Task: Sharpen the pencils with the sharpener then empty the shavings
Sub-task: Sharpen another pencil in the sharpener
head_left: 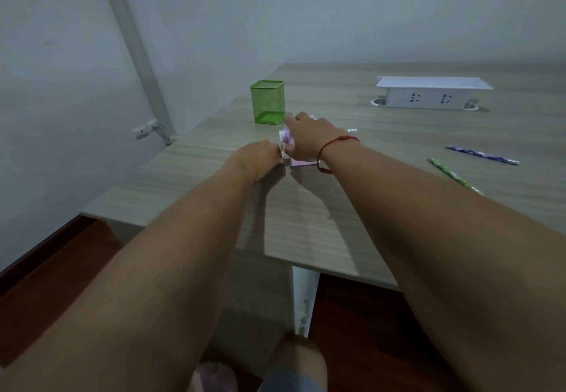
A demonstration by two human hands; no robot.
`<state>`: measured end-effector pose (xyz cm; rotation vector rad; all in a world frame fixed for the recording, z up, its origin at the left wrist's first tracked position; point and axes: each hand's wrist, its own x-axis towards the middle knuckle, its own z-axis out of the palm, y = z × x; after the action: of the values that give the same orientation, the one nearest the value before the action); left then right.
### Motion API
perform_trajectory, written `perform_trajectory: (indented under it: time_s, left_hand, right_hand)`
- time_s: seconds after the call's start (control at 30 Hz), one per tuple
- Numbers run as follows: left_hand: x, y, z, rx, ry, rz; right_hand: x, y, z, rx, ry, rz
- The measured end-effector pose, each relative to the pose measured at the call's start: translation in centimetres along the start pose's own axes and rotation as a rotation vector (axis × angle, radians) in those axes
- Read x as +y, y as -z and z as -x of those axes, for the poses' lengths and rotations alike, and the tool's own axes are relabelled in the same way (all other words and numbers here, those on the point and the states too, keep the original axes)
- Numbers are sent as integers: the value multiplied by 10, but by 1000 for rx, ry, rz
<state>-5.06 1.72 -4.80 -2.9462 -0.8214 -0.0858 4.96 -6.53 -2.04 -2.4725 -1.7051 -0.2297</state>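
Head view, looking down both forearms, and both hands are on the sharpener, a small lilac-and-white thing near the left part of the surface. The right hand lies over its top, fingers bent down round it, a red bracelet on the wrist. The left hand comes in from the near left, fingers curled, pinching a white part at the sharpener's end.

Just behind them stands a green mesh cup, close to the right hand's knuckles. Off to the right lie a blue pencil and a green pencil, apart from each other and well clear of the hands. Further back sits a white socket box.

The sharpener is mostly covered; only a pink base and a strip of its side show. The end of a third pencil peeks out past the right wrist, and where its other end goes I cannot tell.

The surface's left edge runs close to the left hand, with the wall and a pipe beyond. The near edge crosses under the forearms, with dark floor and a knee below. Bare surface stretches between the hands and the pencils.
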Motion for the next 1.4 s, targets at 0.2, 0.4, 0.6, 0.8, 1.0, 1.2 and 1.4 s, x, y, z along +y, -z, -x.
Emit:
perform_trajectory:
  time_s: [0.2, 0.4, 0.6, 0.8, 1.0, 1.2, 1.4]
  left_hand:
    - [-14, 11, -14, 48, -92, -155]
    - [-23, 46, -24, 179, -198, -308]
    - [-18, 56, -14, 287, -193, -338]
    - [-12, 54, 9, 367, -178, -225]
    - [-3, 38, 33, 368, -195, -162]
    - [-1, 21, 39, 273, -169, -63]
    - [-9, 29, 29, 204, -164, -10]
  right_hand:
    - [-1, 0, 5, 31, 7, 6]
    - [2, 4, 9, 34, 30, 16]
    - [2, 10, 12, 7, 0, 32]
    - [-2, 14, 11, -16, -43, 6]
    - [-7, 16, 13, -39, -54, 34]
    - [-8, 16, 9, -62, -51, 71]
    - [-8, 15, 4, -63, -41, 85]
